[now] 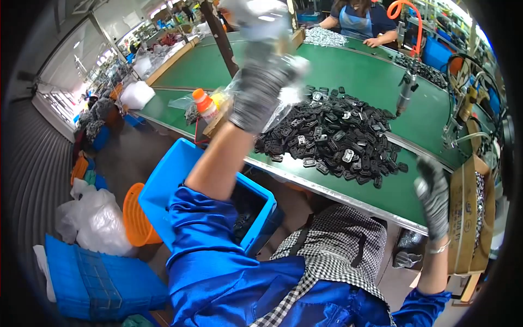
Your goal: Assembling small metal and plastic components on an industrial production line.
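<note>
My left hand (264, 82), in a grey knit glove, is raised high over the near side of the green work table (359, 62). Motion smears its fingers, and a blurred pale, see-through shape (261, 19) shows just above it; whether the hand holds it cannot be told. Over the table's near right edge is my right hand (434, 201), gloved alike, its fingers stretched upward and thumb apart, with nothing visible in it. Between the hands lies a large heap of small black oblong parts (338, 133), some with shiny metal faces.
A pneumatic screwdriver (404, 95) hangs from an orange coiled hose (417, 24). An orange-capped bottle (204, 103) stands left of the heap. A blue bin (158, 188) is below the table edge, a cardboard box (463, 218) at right. A co-worker (357, 24) sits opposite.
</note>
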Available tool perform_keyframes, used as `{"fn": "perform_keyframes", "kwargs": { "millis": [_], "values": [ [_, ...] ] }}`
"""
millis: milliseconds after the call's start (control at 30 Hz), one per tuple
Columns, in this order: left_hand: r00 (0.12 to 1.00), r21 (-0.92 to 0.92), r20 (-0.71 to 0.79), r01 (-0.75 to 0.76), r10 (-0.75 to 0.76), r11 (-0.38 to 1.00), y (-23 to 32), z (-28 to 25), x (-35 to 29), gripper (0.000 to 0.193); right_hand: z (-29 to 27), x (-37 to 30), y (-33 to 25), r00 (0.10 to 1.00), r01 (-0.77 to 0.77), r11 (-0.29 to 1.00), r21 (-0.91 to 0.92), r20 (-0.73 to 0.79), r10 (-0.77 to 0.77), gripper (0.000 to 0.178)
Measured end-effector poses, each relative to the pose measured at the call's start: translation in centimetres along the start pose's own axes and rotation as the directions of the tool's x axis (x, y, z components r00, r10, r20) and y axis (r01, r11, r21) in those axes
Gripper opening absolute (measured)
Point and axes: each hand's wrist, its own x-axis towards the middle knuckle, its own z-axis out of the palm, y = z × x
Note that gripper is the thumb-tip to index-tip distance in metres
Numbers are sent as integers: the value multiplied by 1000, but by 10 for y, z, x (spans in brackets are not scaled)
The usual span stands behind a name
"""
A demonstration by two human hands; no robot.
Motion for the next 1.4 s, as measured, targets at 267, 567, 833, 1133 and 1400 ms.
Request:
{"fn": "perform_keyframes", "kwargs": {
  "millis": [267, 567, 833, 1133, 1400],
  "values": [
    [825, 308, -553, 75, 114, 949, -136, -178, 154, 80, 62, -74, 109, 985, -168, 981, -96, -50, 164, 34],
    [796, 443, -598, 425, -94, 790, -234, -178, 185, 83, 110, -78, 152, 941, -95, 939, -331, -337, -24, 24],
    [844, 441, -481, 467, -237, 767, -342, -179, 179, 107, 118, -88, 164, 937, -201, 857, -475, -349, 26, 18],
    [891, 299, -345, 403, -296, 865, -411, -202, 168, 103, 126, -78, 155, 934, -223, 856, -467, -355, 50, 15],
    [860, 567, -296, 508, -415, 648, -404, -174, 149, 86, 126, -76, 150, 931, -220, 853, -473, -364, 38, 19]
  ]
}}
